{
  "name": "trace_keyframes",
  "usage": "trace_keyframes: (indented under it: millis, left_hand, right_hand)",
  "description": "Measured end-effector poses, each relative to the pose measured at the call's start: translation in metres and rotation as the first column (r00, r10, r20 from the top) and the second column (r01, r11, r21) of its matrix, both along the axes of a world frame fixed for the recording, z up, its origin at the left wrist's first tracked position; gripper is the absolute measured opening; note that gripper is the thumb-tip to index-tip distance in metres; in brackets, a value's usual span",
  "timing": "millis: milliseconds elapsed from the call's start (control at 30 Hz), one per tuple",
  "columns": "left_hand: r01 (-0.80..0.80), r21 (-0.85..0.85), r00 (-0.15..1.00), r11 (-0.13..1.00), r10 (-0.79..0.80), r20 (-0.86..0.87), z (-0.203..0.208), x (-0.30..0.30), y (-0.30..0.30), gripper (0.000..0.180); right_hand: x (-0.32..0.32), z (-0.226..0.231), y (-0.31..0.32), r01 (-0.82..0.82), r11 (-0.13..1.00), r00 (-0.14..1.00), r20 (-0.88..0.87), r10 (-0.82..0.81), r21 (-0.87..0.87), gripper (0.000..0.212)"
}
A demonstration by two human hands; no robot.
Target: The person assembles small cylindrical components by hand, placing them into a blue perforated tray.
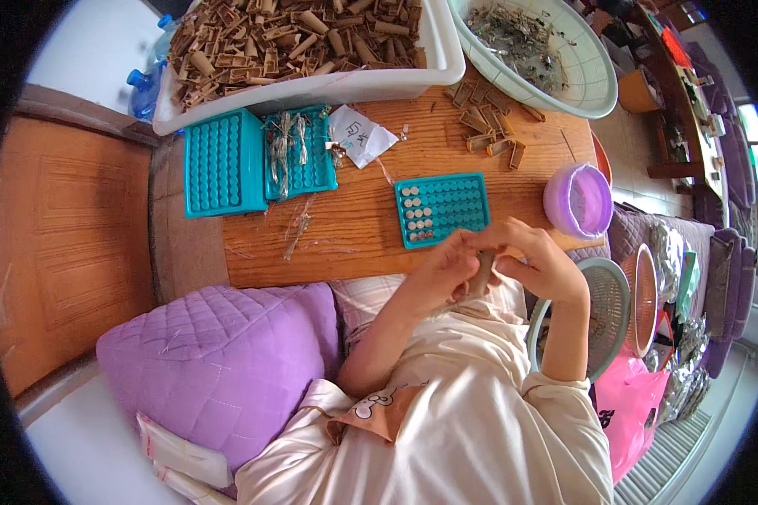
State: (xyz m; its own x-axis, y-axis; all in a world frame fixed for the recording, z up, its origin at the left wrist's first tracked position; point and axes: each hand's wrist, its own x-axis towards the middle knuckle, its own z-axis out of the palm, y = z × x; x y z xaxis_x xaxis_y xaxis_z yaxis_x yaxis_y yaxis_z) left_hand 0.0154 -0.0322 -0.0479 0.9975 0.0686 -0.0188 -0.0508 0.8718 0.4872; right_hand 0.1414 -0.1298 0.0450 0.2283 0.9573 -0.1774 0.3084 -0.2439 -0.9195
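Observation:
My left hand and my right hand meet in front of my body, just past the near edge of the table. Between them is a brown tube-shaped piece, gripped by the fingers of both; part of it is hidden. Right beyond my hands lies a turquoise tray with rows of round pockets. Small round silver-grey discs fill several pockets on its left side. Similar brown hollow pieces are scattered on the wooden table farther back.
A white tub heaped with brown pieces stands at the back, beside a pale green basket of small wire parts. At left are stacked turquoise trays and wire bundles. A purple container sits at the right edge.

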Motion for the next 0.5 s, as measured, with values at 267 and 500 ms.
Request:
trace_keyframes:
  millis: [267, 500]
  left_hand:
    - [-0.368, 0.663, 0.867, 0.652, 0.499, -0.010, 0.033, -0.004, 0.063, 0.037]
    - [-0.109, 0.893, 0.143, -0.437, 0.882, 0.449, 0.073, 0.024, 0.192, 0.014]
  right_hand:
    - [0.039, 0.018, -0.131, 0.351, 0.910, 0.933, 0.003, -0.359, -0.221, 0.017]
    - [0.049, -0.004, -0.202, 0.172, 0.507, 0.942, 0.291, 0.166, -0.845, 0.024]
